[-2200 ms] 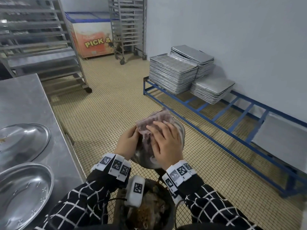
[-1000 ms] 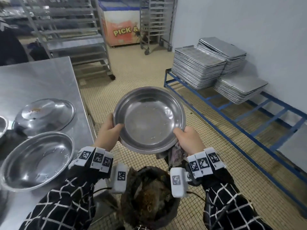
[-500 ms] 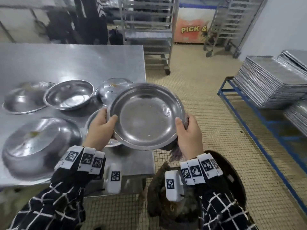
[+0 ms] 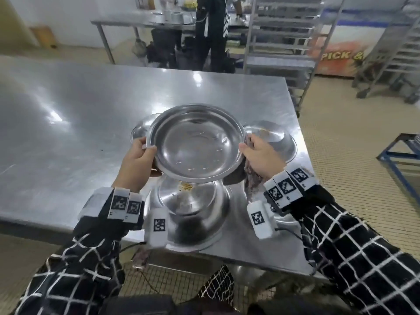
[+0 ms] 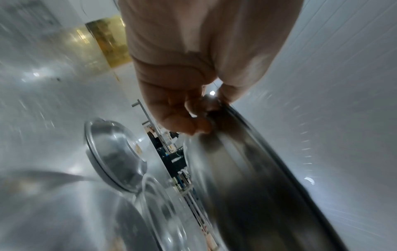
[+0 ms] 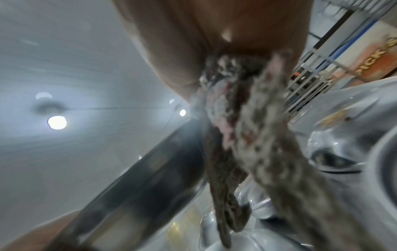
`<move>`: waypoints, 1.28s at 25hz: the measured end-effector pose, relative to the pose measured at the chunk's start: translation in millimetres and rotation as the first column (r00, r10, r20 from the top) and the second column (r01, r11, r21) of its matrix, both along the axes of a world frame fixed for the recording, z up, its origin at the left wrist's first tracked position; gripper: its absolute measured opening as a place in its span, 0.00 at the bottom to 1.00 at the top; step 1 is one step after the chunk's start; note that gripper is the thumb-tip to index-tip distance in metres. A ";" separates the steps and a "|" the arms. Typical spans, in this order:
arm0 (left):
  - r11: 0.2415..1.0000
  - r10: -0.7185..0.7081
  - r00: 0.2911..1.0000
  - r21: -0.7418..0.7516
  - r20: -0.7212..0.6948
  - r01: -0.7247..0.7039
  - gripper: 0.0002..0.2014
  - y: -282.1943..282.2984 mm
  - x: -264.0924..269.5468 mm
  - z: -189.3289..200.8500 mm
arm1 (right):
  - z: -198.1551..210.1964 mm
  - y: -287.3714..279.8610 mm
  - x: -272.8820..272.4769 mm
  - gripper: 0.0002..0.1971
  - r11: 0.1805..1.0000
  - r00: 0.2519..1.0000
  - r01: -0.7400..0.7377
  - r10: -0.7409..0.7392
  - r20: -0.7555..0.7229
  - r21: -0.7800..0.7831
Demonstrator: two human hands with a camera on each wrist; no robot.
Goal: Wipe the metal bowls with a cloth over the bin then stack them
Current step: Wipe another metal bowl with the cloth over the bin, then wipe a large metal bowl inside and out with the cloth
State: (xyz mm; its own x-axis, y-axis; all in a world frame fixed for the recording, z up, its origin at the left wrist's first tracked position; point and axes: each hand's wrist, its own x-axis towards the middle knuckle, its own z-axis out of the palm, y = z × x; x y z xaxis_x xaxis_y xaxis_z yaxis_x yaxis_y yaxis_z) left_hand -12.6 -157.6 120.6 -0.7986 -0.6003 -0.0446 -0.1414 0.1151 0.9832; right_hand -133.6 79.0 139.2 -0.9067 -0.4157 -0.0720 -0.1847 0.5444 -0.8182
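Both forearms are extended forward over the steel table (image 4: 68, 114), the left hand (image 4: 136, 160) and right hand (image 4: 261, 160) raised at opposite sides of one metal bowl (image 4: 195, 144). The bowl is held mouth upward, tilted slightly toward the wearer, above an upturned bowl (image 4: 193, 208). Its rim is pinched by left thumb and curled fingers. The right hand clasps the rim and, apparently, the soiled cloth (image 6: 247, 127), which hangs beneath.

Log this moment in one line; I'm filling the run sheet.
stage: stacking | left hand, right hand: grip wiped bowl | cloth: right hand | below: upturned bowl
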 end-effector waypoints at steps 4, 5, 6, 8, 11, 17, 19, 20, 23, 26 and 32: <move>0.999 0.040 0.998 0.001 0.038 -0.040 0.10 -77.8 26.2 -14.4 | 15.0 -96.4 -14.6 0.19 0.949 0.969 -0.205 0.231 -0.087 0.241; 0.999 0.043 0.998 0.011 0.049 -0.044 0.10 -91.6 32.5 -20.9 | 15.5 -116.4 -19.2 0.20 0.920 0.954 -0.234 0.280 -0.110 0.314; 0.999 0.048 0.997 0.022 0.061 -0.050 0.10 -103.9 38.1 -28.0 | 15.4 -134.5 -23.8 0.22 0.891 0.941 -0.257 0.319 -0.115 0.374; 0.997 0.064 0.993 0.046 0.097 -0.068 0.10 -121.8 45.6 -43.3 | 10.3 -163.2 -31.1 0.25 0.834 0.919 -0.299 0.382 -0.095 0.464; 0.986 0.132 0.981 0.081 0.141 -0.144 0.11 -141.1 52.2 -63.6 | -0.1 -205.5 -36.7 0.27 0.766 0.875 -0.388 0.480 -0.056 0.513; 0.968 0.210 0.936 0.078 0.281 -0.240 0.14 -159.4 57.3 -99.9 | -39.1 -263.4 -69.1 0.23 0.565 0.738 -0.580 0.669 0.085 0.587; 0.960 0.230 0.919 0.083 0.321 -0.269 0.14 -161.3 57.1 -107.8 | -56.1 -278.1 -81.4 0.19 0.479 0.708 -0.586 0.694 0.127 0.654; 0.958 0.239 0.909 0.070 0.341 -0.278 0.13 -161.3 57.5 -110.0 | -62.6 -285.0 -86.1 0.16 0.443 0.699 -0.587 0.700 0.147 0.678; 0.954 0.282 0.876 -0.021 0.392 -0.298 0.12 -159.0 58.5 -115.2 | -78.0 -300.2 -96.5 0.15 0.384 0.676 -0.591 0.715 0.177 0.709; 0.946 0.310 0.856 -0.045 0.414 -0.321 0.14 -159.8 58.1 -116.4 | -86.8 -306.0 -100.1 0.13 0.437 0.682 -0.610 0.714 0.158 0.661; 0.933 0.354 0.788 -0.252 0.504 -0.257 0.31 -169.5 58.1 -109.0 | -78.5 -302.8 -102.2 0.04 0.521 0.710 -0.582 0.699 0.079 0.624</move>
